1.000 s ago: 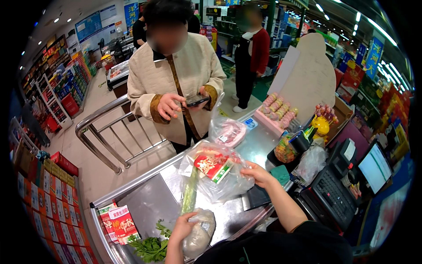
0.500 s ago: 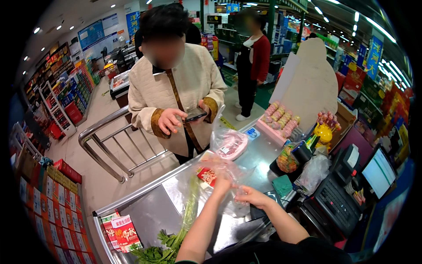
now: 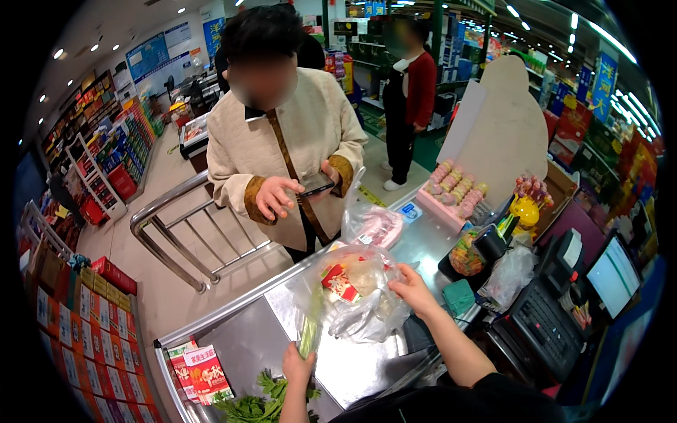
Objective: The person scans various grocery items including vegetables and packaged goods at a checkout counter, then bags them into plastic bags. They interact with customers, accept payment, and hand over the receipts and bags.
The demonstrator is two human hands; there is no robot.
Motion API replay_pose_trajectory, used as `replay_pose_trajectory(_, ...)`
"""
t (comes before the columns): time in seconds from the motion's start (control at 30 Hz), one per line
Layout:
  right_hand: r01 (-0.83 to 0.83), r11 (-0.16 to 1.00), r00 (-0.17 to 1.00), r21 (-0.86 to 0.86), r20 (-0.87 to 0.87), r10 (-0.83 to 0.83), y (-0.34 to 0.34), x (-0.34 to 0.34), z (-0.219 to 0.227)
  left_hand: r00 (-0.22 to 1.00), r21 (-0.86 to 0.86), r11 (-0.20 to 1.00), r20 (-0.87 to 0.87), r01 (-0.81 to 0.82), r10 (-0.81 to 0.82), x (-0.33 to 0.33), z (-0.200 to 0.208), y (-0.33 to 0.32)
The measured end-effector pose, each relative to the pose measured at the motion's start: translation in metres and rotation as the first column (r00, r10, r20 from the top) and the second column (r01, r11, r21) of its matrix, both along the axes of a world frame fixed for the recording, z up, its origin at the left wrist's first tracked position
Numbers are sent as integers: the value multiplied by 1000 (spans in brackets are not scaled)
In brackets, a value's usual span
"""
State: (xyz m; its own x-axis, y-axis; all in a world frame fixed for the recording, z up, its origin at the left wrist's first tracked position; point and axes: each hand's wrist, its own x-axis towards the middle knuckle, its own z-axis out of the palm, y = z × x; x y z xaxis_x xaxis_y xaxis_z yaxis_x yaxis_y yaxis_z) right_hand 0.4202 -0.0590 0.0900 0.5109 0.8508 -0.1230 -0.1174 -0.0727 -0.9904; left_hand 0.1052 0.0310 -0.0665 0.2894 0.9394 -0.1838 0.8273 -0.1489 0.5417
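On the metal counter lies a clear plastic bag (image 3: 367,321), with a red and yellow packet (image 3: 340,283) showing through its film. My right hand (image 3: 412,289) pinches the bag's right edge between thumb and fingers. Left of the bag, my left hand (image 3: 299,363) is closed around the pale green stalks of a bunch of celery (image 3: 308,333). The stalks' upper ends overlap the bag's left side; I cannot tell whether they are inside it. Leafy tops (image 3: 257,403) spread below my left hand. Behind the bag sits a wrapped tray of pink meat (image 3: 381,227).
Red and white leaflets (image 3: 206,374) lie at the counter's left end. Across the counter, a person in a beige jacket (image 3: 310,127) holds a phone (image 3: 317,189). A keyboard (image 3: 539,310), a screen (image 3: 613,276) and a candy jar (image 3: 467,259) stand to the right.
My left hand has moved from the bag down and left to the celery stalks. My right hand has risen slightly along the bag, which is spread wider around the packet.
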Motion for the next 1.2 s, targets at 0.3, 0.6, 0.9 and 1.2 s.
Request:
replay_pose_trajectory(0.3, 9, 999, 1000, -34, 17, -8, -8, -16, 4, 987, 148, 989, -156, -22, 45, -26, 10, -51)
replay_pose_trajectory(0.6, 73, 997, 971, 40, 226, -80, -9, -23, -22, 986, -59, 988, 70, -144, 148, -118, 114, -80)
replay_pose_trajectory(0.9, 231, 972, 746, 29, 636, -196, -36, -47, 13, 979, -91, 986, 166, 138, -122, -132, 178, -88)
replay_pose_trajectory(1.2, 134, 977, 533, 166, 819, -212, -60, -85, 22, 806, 48, 911, 448, 410, -386, 10, 138, -56)
